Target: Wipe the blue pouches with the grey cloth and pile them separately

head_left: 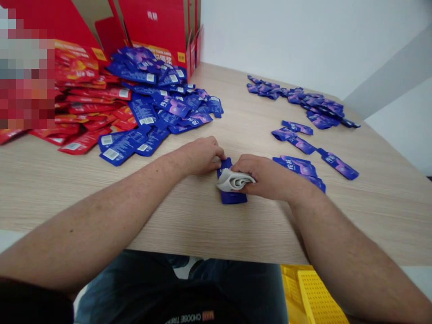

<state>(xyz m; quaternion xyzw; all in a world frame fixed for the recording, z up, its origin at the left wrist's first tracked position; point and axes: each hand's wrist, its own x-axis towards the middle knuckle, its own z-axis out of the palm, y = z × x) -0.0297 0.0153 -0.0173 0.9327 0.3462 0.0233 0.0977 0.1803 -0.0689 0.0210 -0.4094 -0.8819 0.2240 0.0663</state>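
Observation:
A blue pouch (232, 196) lies flat on the wooden table (189, 211) right in front of me. My left hand (201, 155) is closed and pinches the pouch's top edge. My right hand (266, 177) is closed around a folded white cloth (232, 181) and presses it onto the pouch. Most of the pouch is hidden under the cloth and my fingers.
A big heap of blue pouches (158, 105) and red pouches (84, 108) lies at the far left, in front of red cartons (158, 27). More blue pouches (303, 101) are spread at the far right, some (300, 166) beside my right hand. A yellow crate (310, 292) stands below the table edge.

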